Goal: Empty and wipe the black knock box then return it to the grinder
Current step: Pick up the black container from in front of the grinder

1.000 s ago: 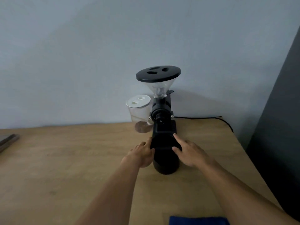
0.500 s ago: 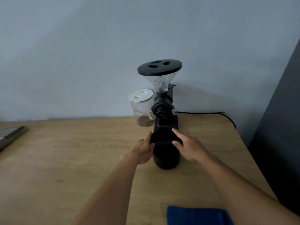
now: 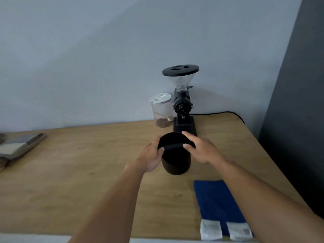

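Head view: 2 hands, left [image 3: 152,157] and right [image 3: 201,150], grip the black knock box [image 3: 176,161].

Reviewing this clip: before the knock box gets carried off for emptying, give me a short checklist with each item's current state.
1. Both hands on the knock box: ok, left hand and right hand grip opposite sides at the rim.
2. Box clear of the grinder: ok, it sits in front of the base.
3. Box upright: ok, opening faces up.
4. Contents inside: cannot tell, interior is dark.
5. Blue cloth ready for wiping: ok, flat on the table near the right forearm.
6. Dump spot: cannot tell, none in view.
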